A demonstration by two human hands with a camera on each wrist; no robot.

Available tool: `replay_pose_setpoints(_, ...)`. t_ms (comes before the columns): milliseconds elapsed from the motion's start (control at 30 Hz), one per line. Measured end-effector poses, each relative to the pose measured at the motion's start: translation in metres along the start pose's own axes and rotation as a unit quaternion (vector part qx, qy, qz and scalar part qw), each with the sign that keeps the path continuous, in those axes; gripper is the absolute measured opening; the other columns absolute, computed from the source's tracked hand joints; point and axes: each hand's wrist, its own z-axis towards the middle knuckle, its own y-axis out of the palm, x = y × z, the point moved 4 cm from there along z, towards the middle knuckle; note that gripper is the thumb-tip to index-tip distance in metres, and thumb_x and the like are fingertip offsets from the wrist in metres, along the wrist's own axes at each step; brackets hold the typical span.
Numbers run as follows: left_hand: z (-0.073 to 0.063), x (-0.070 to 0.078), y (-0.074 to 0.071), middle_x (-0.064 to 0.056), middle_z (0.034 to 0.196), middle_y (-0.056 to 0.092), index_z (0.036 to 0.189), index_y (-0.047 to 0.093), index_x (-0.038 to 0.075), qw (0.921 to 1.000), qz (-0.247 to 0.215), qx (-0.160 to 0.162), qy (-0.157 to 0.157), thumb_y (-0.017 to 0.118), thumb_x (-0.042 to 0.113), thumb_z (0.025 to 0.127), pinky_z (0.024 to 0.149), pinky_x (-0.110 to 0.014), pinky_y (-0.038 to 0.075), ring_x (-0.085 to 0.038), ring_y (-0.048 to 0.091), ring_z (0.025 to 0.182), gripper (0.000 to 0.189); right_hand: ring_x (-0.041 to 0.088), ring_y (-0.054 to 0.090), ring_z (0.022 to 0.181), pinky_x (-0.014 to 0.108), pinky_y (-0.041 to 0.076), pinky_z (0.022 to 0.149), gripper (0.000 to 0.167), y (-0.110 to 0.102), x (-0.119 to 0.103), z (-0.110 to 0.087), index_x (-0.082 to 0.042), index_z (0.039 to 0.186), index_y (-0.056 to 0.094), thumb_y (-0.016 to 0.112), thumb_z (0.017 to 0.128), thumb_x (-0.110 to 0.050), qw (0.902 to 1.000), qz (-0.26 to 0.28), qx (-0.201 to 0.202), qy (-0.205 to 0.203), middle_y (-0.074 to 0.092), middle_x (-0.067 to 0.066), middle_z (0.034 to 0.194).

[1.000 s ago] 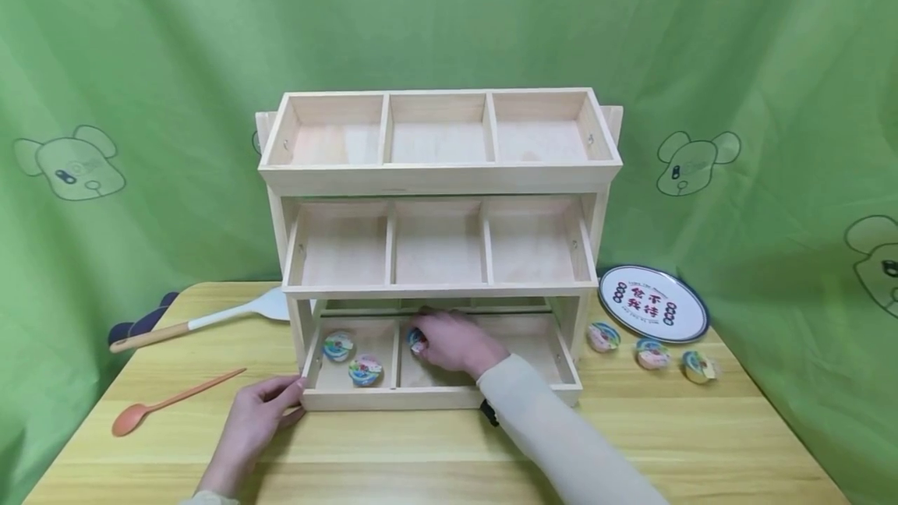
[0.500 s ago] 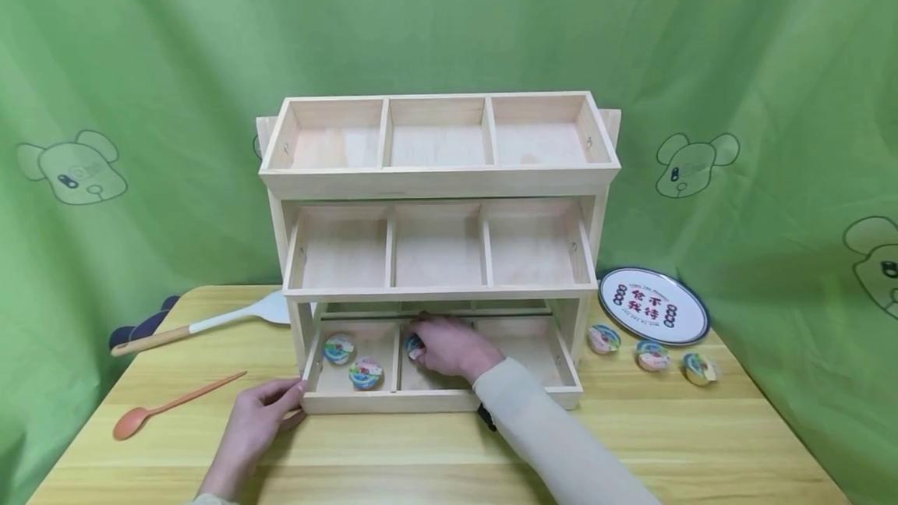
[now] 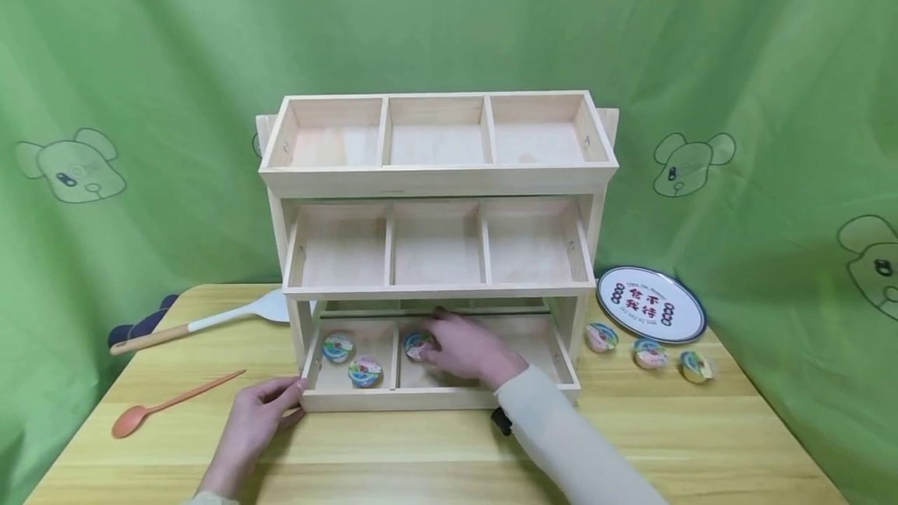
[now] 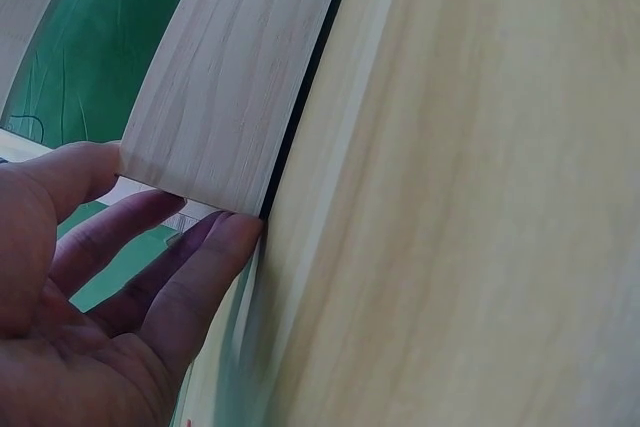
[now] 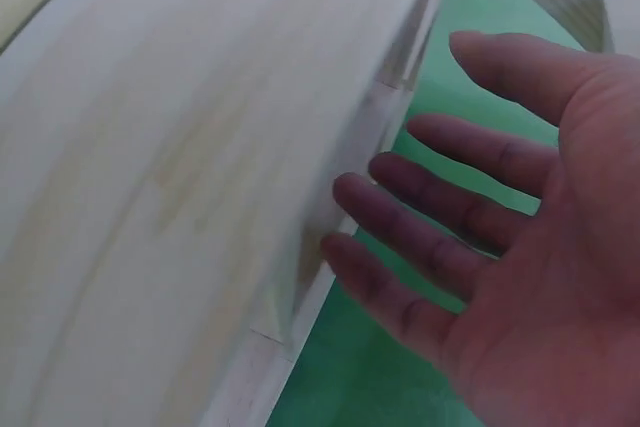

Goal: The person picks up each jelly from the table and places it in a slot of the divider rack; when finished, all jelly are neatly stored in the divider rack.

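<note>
A light wooden three-tier rack stands mid-table, its trays divided into compartments. In the head view, my left hand grips the front left corner of the bottom tray; the left wrist view has the thumb on its upper edge and fingertips lower down. My right hand hovers in the bottom tray, fingers spread and holding nothing in the right wrist view. Just left of its fingertips, a small foil-lidded jelly cup sits in the middle compartment. Two more jelly cups, one behind and one in front, lie in the left compartment.
Right of the rack, three jelly cups lie in a row before an oval plate. At left are a white spatula with a wooden handle and an orange spoon. The middle tray and top tray overhang the bottom one.
My right hand has let go of the jelly cup in the middle compartment and moved a little to the right. The left hand stays at the tray corner.
</note>
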Motion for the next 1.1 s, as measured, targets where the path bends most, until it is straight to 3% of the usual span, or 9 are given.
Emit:
replay_pose_setpoints(167, 0.000, 0.000, 0.000, -0.029, 0.125, 0.057, 0.122, 0.059, -0.015, 1.0000, -0.003, 0.000, 0.005, 0.064, 0.005, 0.095, 0.086, -0.031, 0.059, -0.026, 0.063, 0.102, 0.034, 0.032, 0.054, 0.118, 0.049, 0.049, 0.102, 0.050, -0.009, 0.002, -0.015, -0.013, 0.141, 0.053, 0.064, 0.095, -0.029, 0.9999, 0.012, -0.004, -0.011, 0.052, 0.017, 0.139)
replay_pose_setpoints(300, -0.001, 0.001, 0.001, -0.029, 0.125, 0.057, 0.121, 0.059, -0.015, 1.0000, -0.004, 0.001, 0.007, 0.064, 0.005, 0.095, 0.086, -0.031, 0.059, -0.025, 0.064, 0.101, 0.033, 0.035, 0.051, 0.124, 0.049, 0.046, 0.105, 0.049, -0.017, 0.008, -0.027, -0.006, 0.138, 0.054, 0.064, 0.096, -0.028, 0.9997, 0.025, -0.002, 0.001, 0.050, 0.019, 0.141)
replay_pose_setpoints(500, -0.001, 0.001, 0.001, -0.029, 0.124, 0.057, 0.121, 0.060, -0.015, 1.0000, -0.001, -0.001, 0.005, 0.064, 0.006, 0.096, 0.086, -0.031, 0.059, -0.024, 0.064, 0.100, 0.033, 0.030, 0.053, 0.121, 0.046, 0.048, 0.104, 0.046, -0.025, 0.017, -0.041, -0.004, 0.133, 0.057, 0.065, 0.095, -0.029, 0.9992, 0.032, 0.004, 0.022, 0.054, 0.014, 0.137)
replay_pose_setpoints(833, 0.000, 0.001, 0.000, -0.029, 0.125, 0.057, 0.122, 0.059, -0.015, 1.0000, 0.005, -0.001, 0.004, 0.064, 0.006, 0.096, 0.086, -0.033, 0.059, -0.025, 0.063, 0.101, 0.034, 0.034, 0.056, 0.116, 0.050, 0.050, 0.101, 0.044, -0.036, 0.028, -0.062, -0.002, 0.128, 0.060, 0.069, 0.092, -0.026, 0.9990, 0.026, 0.037, 0.001, 0.057, 0.017, 0.132)
replay_pose_setpoints(1100, -0.001, 0.001, 0.001, -0.028, 0.124, 0.058, 0.121, 0.061, -0.014, 1.0000, 0.006, -0.001, 0.007, 0.064, 0.007, 0.096, 0.085, -0.031, 0.059, -0.025, 0.064, 0.101, 0.032, 0.035, 0.057, 0.114, 0.052, 0.050, 0.100, 0.043, -0.043, 0.037, -0.079, -0.001, 0.128, 0.059, 0.069, 0.092, -0.025, 0.9982, 0.026, 0.052, 0.014, 0.060, 0.016, 0.128)
